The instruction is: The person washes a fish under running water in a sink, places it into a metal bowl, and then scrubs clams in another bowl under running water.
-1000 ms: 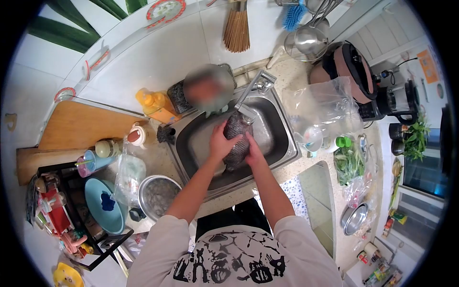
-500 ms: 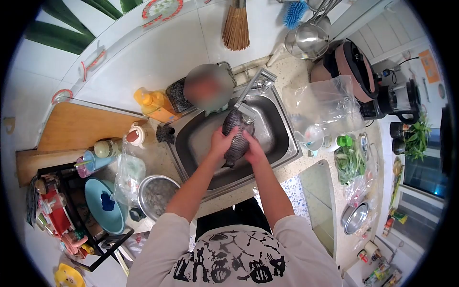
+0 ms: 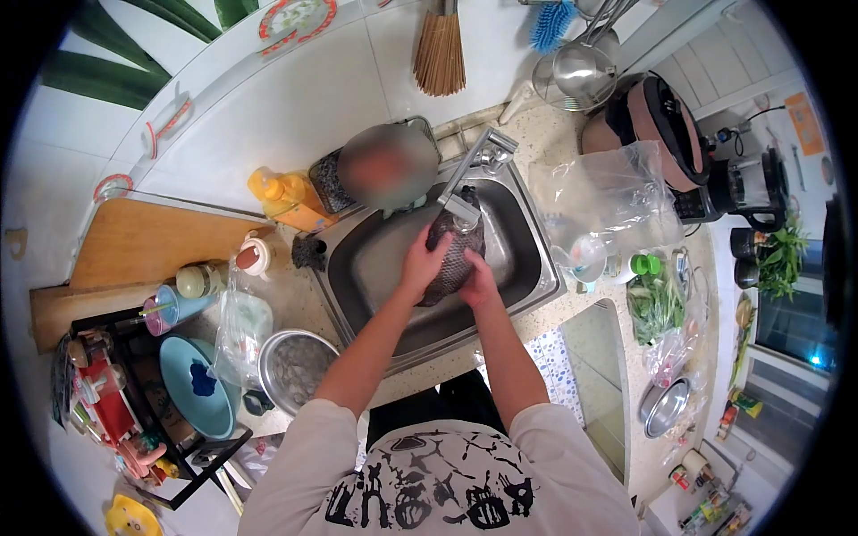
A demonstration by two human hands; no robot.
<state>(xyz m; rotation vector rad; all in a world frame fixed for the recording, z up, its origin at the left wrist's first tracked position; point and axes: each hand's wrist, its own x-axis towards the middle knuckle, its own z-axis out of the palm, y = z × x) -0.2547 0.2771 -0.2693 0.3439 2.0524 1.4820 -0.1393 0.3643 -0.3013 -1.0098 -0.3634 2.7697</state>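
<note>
My left hand point(image 3: 424, 266) is clamped on the left flank of the fish point(image 3: 455, 272), held within the sink point(image 3: 375, 259) outline, part under the tap point(image 3: 459, 213); long axis runs away from me, far end leaning right, can't tell head from tail. My right hand point(image 3: 480, 282) grips the opposite flank. Far right, any print on the orange panel point(image 3: 803, 123) is too small to read.

I'm in a kitchen, a household one by its look: the left hand point(image 3: 424, 263) and right hand point(image 3: 481, 280) are over a stainless-steel sink point(image 3: 375, 263), a faucet point(image 3: 460, 211) just beyond them. Farther off to their right, strainers point(image 3: 583, 73) hang near an electric cooker point(image 3: 645, 129), and leafy greens point(image 3: 655, 304) lie on the counter point(image 3: 547, 138).
</note>
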